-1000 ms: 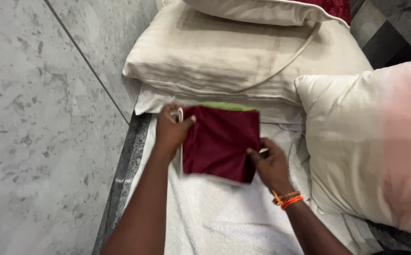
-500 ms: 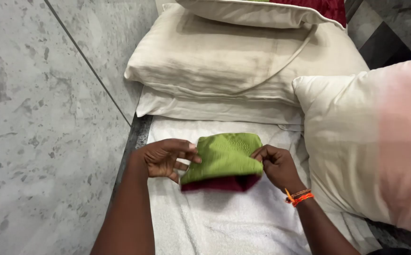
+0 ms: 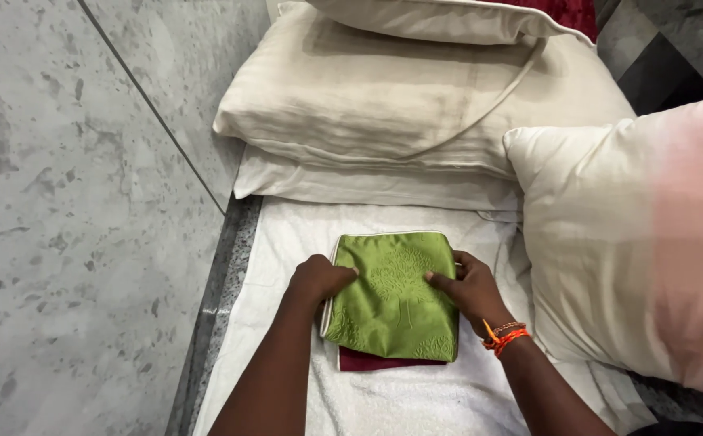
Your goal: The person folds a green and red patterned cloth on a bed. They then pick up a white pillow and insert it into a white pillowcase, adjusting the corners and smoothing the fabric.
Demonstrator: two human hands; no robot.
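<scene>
Both hands flank a folded green embossed fabric cover [image 3: 393, 292], lying between them on a white towel [image 3: 400, 400]. Left hand [image 3: 316, 279] presses its curled fingers on the cover's left edge; right hand [image 3: 474, 288], with an orange thread bracelet [image 3: 503, 337], lays its fingers flat on the right edge. Its long axis runs away from the person; a maroon layer [image 3: 384, 361] peeks out nearest. Cream pillows [image 3: 416, 105] lie beyond, another cream cushion [image 3: 618, 242] right.
</scene>
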